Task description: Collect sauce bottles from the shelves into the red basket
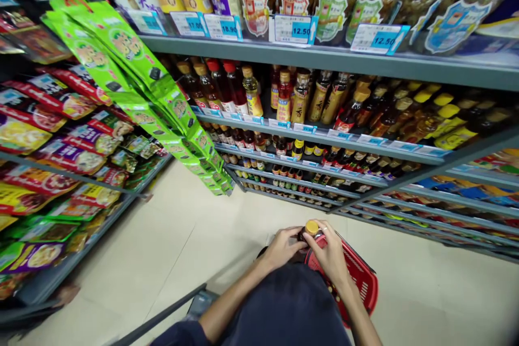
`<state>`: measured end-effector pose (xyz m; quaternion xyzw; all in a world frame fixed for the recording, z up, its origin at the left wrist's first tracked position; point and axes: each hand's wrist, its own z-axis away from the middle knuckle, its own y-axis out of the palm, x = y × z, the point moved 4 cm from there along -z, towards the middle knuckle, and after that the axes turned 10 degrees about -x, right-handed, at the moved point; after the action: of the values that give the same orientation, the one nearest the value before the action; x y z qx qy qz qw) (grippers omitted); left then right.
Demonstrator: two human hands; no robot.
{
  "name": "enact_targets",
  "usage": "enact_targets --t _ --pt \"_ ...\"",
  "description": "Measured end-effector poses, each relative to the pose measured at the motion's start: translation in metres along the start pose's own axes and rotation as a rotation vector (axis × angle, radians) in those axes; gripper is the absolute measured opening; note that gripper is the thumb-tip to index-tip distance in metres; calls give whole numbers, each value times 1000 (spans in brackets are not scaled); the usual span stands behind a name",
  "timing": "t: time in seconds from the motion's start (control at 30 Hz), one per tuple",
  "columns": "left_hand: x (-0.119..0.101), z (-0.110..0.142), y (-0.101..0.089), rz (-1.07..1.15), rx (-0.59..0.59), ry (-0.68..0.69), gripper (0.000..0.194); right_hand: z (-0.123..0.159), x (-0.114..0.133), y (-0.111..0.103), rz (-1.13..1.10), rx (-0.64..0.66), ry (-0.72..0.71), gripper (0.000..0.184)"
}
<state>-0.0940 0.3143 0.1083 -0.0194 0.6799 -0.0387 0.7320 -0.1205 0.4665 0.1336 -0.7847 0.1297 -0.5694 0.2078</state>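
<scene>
Low in the head view, in front of my body, both hands hold a small dark bottle with a gold cap (312, 227). My left hand (284, 248) has its fingers closed on the bottle's left side. The fingers of my right hand (333, 251) are curled round its right side, close under the cap, and a ring shows on one finger. Most of the bottle's body is hidden by the hands. Below my right forearm is a red shopping basket (368, 284), partly covered by my arm and torso, with some small items just showing in it.
Ahead stands a shelf unit (324, 59) with price tags, lidded jars (338, 2) and rows of sauce bottles (284, 97). Green snack packets (158, 97) hang in strips at its left end. Bagged goods (73, 151) fill the left rack. Pale floor tiles (194, 227) lie between.
</scene>
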Motion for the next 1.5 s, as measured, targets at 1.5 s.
enact_targets --t 1.5 --pt "96 181 -202 135 -24 -35 38 132 139 213 134 23 -20 28"
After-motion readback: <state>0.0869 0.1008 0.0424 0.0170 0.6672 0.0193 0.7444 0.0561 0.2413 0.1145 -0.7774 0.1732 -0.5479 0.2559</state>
